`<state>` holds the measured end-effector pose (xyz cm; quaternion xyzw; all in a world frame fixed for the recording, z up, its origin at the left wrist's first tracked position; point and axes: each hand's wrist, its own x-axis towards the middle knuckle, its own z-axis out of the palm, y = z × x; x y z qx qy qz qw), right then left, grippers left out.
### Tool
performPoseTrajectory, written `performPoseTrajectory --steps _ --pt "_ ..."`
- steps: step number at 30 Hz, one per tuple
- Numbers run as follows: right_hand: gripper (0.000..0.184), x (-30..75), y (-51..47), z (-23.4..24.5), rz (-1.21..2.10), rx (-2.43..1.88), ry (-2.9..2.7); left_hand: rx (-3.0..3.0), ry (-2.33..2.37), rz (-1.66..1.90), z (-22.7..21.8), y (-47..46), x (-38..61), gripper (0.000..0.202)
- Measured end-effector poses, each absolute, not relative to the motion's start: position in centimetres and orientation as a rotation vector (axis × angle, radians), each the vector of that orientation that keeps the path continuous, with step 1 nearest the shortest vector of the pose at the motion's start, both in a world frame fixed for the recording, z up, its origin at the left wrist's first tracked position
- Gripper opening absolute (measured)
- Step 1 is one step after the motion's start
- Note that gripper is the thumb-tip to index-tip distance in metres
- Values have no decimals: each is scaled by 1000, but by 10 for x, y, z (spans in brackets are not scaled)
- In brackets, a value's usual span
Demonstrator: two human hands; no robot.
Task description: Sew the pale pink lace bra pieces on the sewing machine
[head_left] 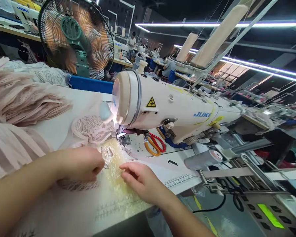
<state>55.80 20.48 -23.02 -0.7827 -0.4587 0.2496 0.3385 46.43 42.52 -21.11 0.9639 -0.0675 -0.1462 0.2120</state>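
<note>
My left hand is closed in a loose fist over the pale pink lace piece; what its fingers hold, if anything, is hidden. To its right, my right hand has curled fingers, with a gap between thumb and forefinger. Its fingertips are at the edge of a crinkled, yellowish clear plastic film, and nothing shows between them. Small shiny pieces lie on the film. Beyond both hands stands a white JUKI sewing machine, its lit needle area at the lace's edge.
Orange-handled and red-handled scissors lie beneath the machine arm. Piled pink fabric covers the left side. A large fan stands behind. A thread cone and control box are at right. Other people work farther back.
</note>
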Motion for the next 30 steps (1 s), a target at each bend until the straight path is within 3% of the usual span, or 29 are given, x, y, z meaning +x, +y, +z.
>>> performPoseTrajectory --steps 6,10,14,18,20,24,26,28,30 --pt "38 527 197 -236 640 -1863 -1064 2368 -87 -507 -197 434 465 23" --pt "30 514 196 -227 702 -1914 -1254 2627 -52 -806 -195 425 459 13" --pt "17 515 196 -226 667 -1916 -1221 2381 -107 -505 -188 426 456 24" --pt "51 524 205 -227 878 -1665 -1090 2151 -119 -203 -179 426 455 31" --pt "57 527 213 -224 1027 -1558 -990 2178 -177 -145 -178 420 453 27" --pt "40 525 226 -218 1048 -1570 -829 2167 -235 -137 -184 412 452 18" --pt "25 522 228 -219 887 -1597 -861 2084 -181 -139 -186 416 456 32" --pt "43 520 226 -222 732 -1669 -925 2112 -48 -136 -187 424 463 50" --pt "67 520 222 -225 692 -1727 -984 2234 79 -214 -186 432 471 51"
